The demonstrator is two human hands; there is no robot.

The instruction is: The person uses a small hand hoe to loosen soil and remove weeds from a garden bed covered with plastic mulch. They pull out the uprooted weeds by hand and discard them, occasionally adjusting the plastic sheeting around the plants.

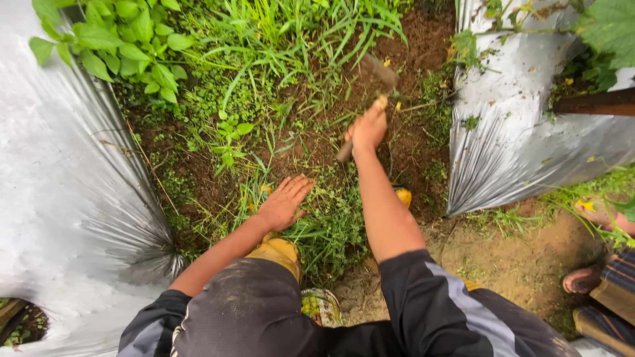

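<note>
Right hand [368, 129] clenched round the wooden handle of a small soil-caked metal hoe [376, 74], blade raised over bare brown soil [423, 39] between silver plastic mulch sheets [522, 132]; left hand [284, 201] released, fingers spread, pressing on low green weeds [331, 231]

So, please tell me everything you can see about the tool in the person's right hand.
The hand hoe is a short digging tool with a brown handle that looks wooden and a dull, soil-stained blade, blurred in the picture. The right hand is closed around the handle near its middle; the handle's end sticks out below the fist. The tool points away from the person, and the blade is over bare brown soil beside the grass. Whether the blade touches the soil cannot be told.
</note>
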